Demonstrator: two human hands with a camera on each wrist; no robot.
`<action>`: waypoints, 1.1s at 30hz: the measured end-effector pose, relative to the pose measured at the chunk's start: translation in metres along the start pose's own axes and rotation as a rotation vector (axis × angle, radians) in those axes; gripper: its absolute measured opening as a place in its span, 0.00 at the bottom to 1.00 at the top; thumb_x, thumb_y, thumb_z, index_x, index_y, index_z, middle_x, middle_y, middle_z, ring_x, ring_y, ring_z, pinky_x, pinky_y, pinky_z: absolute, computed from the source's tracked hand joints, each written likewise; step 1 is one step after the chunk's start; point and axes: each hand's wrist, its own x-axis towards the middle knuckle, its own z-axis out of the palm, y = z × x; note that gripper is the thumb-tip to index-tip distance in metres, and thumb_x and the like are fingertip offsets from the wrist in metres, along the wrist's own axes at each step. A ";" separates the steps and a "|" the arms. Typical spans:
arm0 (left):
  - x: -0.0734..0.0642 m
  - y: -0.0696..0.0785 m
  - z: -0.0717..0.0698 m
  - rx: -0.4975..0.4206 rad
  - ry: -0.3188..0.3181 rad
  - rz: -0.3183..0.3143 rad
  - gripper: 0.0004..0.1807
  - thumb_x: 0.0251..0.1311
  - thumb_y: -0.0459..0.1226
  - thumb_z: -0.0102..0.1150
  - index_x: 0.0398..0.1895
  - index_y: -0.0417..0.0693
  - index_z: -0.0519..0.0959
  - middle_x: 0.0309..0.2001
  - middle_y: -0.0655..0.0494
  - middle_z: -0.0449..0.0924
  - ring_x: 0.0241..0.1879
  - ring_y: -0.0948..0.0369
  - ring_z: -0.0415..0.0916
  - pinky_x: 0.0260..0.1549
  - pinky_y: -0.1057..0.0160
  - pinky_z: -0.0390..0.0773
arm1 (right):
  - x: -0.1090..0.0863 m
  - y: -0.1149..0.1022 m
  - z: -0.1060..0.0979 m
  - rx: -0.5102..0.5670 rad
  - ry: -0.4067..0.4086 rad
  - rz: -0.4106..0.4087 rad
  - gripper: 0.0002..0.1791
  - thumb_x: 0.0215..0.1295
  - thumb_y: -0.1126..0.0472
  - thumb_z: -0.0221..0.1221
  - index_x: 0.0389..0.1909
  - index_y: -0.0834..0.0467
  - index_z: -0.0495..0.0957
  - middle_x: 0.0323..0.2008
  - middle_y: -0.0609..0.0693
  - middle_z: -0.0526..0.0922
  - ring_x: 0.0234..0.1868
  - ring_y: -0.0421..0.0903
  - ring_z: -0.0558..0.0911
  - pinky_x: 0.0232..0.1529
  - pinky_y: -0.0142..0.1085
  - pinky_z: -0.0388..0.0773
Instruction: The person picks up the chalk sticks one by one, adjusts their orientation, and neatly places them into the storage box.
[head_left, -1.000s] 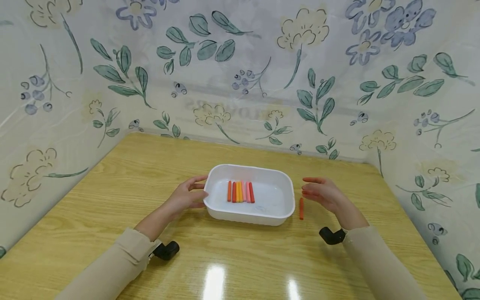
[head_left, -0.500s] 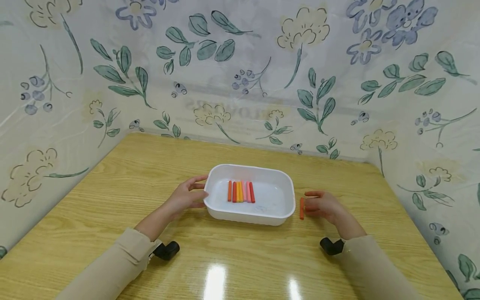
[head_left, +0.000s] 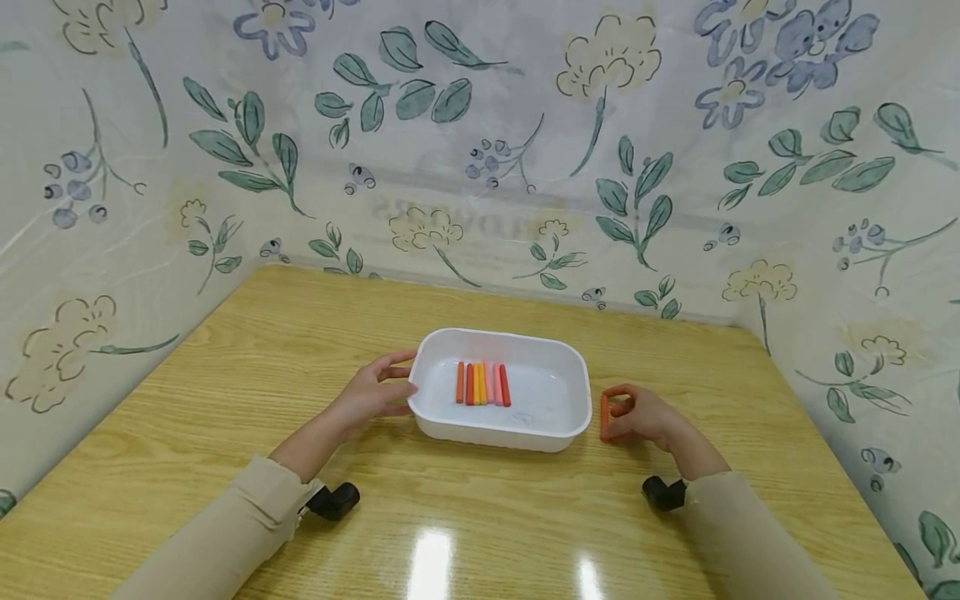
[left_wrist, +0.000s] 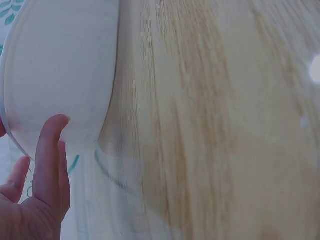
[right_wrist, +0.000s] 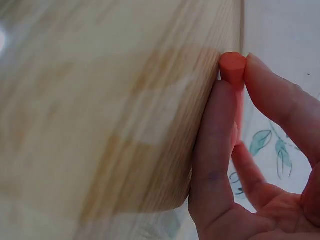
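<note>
A white plastic tray (head_left: 480, 433) stands mid-table. Several crayons (head_left: 483, 383) in red, orange, yellow and pink lie side by side in its left half. My left hand (head_left: 367, 390) holds the tray's left end. One finger lies against the outer wall in the left wrist view, and a reddish fingertip shows at the rim. Right of the tray, my right hand (head_left: 645, 417) pinches an orange-red crayon (right_wrist: 233, 66) between thumb and finger. Its blunt end shows close up in the right wrist view. The crayon seems on or barely above the table; I cannot tell which.
The wood-grain table (head_left: 315, 308) carries bright reflections at its front. A flower-printed cloth (head_left: 480, 125) hangs behind and along both sides. A black mount (head_left: 333, 500) sits at the left wrist, another black mount (head_left: 663, 493) at the right.
My right hand has come down toward the front, and its thumb and finger have closed on the orange-red crayon beside the tray. The left hand and the tray stay in place.
</note>
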 end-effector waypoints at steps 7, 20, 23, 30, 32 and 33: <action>0.000 0.000 0.000 -0.005 -0.001 0.009 0.34 0.60 0.28 0.53 0.69 0.41 0.55 0.62 0.34 0.57 0.55 0.40 0.66 0.43 0.52 0.80 | -0.001 -0.001 0.000 0.015 0.017 -0.047 0.37 0.50 0.79 0.60 0.62 0.68 0.55 0.38 0.60 0.72 0.32 0.46 0.77 0.34 0.38 0.83; -0.002 0.000 0.001 0.002 -0.007 0.012 0.34 0.59 0.29 0.53 0.69 0.41 0.55 0.62 0.33 0.57 0.54 0.41 0.68 0.43 0.52 0.79 | -0.002 -0.004 -0.004 0.248 0.063 -0.080 0.34 0.61 0.73 0.54 0.65 0.67 0.49 0.39 0.59 0.75 0.31 0.45 0.80 0.37 0.38 0.82; -0.002 0.001 0.001 -0.003 -0.006 0.014 0.34 0.59 0.28 0.53 0.70 0.40 0.54 0.62 0.33 0.57 0.54 0.41 0.67 0.43 0.51 0.79 | -0.003 -0.009 -0.004 0.337 0.058 -0.103 0.34 0.63 0.73 0.52 0.66 0.67 0.46 0.38 0.58 0.76 0.31 0.44 0.81 0.40 0.39 0.82; -0.002 0.001 0.001 0.003 -0.006 0.012 0.34 0.59 0.29 0.53 0.70 0.41 0.54 0.62 0.33 0.57 0.54 0.41 0.67 0.44 0.51 0.79 | -0.004 -0.024 -0.001 0.445 0.053 -0.125 0.35 0.63 0.74 0.51 0.67 0.66 0.45 0.33 0.53 0.78 0.31 0.45 0.82 0.41 0.39 0.82; -0.001 0.000 0.001 0.008 -0.006 0.009 0.34 0.59 0.29 0.53 0.70 0.41 0.54 0.62 0.33 0.57 0.54 0.42 0.68 0.44 0.51 0.79 | -0.003 -0.029 0.000 0.457 0.048 -0.135 0.34 0.63 0.74 0.51 0.66 0.66 0.45 0.32 0.53 0.79 0.30 0.46 0.83 0.41 0.39 0.82; -0.001 0.000 0.001 0.012 -0.008 0.010 0.34 0.59 0.29 0.53 0.70 0.41 0.54 0.62 0.33 0.57 0.54 0.42 0.68 0.44 0.51 0.79 | -0.003 -0.031 0.000 0.458 0.044 -0.144 0.34 0.63 0.74 0.51 0.66 0.66 0.45 0.31 0.52 0.79 0.30 0.45 0.83 0.41 0.39 0.82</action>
